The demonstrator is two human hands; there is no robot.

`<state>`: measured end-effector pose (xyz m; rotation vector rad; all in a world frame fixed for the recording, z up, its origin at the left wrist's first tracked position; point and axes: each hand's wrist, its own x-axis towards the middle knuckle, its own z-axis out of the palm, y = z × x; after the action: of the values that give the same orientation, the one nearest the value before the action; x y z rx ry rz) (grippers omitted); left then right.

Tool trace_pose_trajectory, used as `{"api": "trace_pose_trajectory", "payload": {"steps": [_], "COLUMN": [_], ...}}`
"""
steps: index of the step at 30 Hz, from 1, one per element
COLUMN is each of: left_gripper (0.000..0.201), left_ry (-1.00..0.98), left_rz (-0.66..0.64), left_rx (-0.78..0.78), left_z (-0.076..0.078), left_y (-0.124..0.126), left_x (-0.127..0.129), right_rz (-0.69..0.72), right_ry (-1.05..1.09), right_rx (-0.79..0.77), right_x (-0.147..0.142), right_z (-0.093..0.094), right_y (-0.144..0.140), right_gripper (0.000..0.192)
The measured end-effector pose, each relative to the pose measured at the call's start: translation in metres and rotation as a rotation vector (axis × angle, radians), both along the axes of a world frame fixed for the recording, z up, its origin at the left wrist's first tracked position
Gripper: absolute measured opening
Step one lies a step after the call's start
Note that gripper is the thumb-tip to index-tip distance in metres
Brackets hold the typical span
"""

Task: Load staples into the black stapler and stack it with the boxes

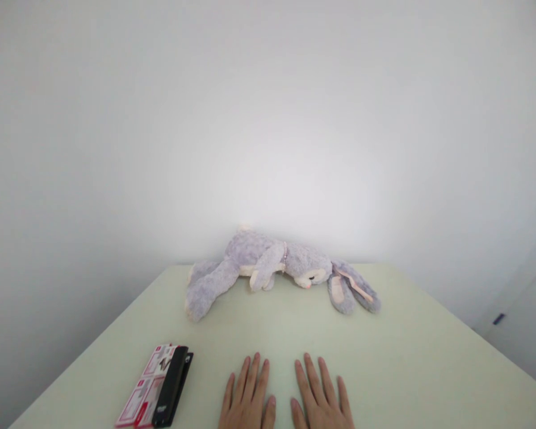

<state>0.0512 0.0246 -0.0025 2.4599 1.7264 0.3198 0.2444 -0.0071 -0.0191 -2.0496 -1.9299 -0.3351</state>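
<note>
My left hand (247,398) lies flat on the pale green tabletop (286,333), palm down with its fingers spread. To its right, my right hand (320,398) rests the same way, and a strip of bare table separates the two. Neither holds anything. Left of my left hand, without touching it, is a black stapler (172,387). Pressed up along the stapler's left side are pink-and-white printed boxes (143,390), one with a small picture on it. My wrists fall below the edge of the view.
A lilac plush rabbit (254,249) lies on its side along the table's far edge, ears to the right and legs to the left. Behind it rises a plain white wall (268,119). Beyond the right table edge, a small dark handle (499,319) shows on a white surface.
</note>
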Motion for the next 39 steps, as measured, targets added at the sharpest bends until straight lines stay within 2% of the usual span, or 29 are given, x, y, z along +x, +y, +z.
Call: {"api": "trace_pose_trajectory", "payload": {"steps": [5, 11, 16, 28, 39], "left_gripper": [0.057, 0.062, 0.062, 0.062, 0.062], "left_ry": [0.001, -0.002, -0.008, 0.013, 0.014], "left_rz": [0.012, -0.001, -0.008, -0.011, -0.019], "left_rx": [-0.012, -0.085, -0.082, -0.020, -0.044], "left_z": [0.006, 0.011, 0.012, 0.002, 0.006], "left_y": [-0.002, -0.001, -0.003, 0.001, 0.000], "left_x": [0.002, 0.001, 0.001, -0.002, -0.002], "right_rz": [0.003, -0.002, 0.003, 0.010, 0.018], "right_ry": [-0.002, 0.003, 0.035, 0.072, 0.081], "right_rx": [0.008, -0.008, -0.032, -0.048, -0.038], "right_x": [0.002, 0.003, 0.003, 0.005, 0.007], "right_z": [-0.001, 0.004, 0.011, 0.015, 0.012], "right_y": [-0.001, -0.001, -0.002, -0.002, -0.002], "right_gripper": [0.058, 0.058, 0.059, 0.058, 0.058]}}
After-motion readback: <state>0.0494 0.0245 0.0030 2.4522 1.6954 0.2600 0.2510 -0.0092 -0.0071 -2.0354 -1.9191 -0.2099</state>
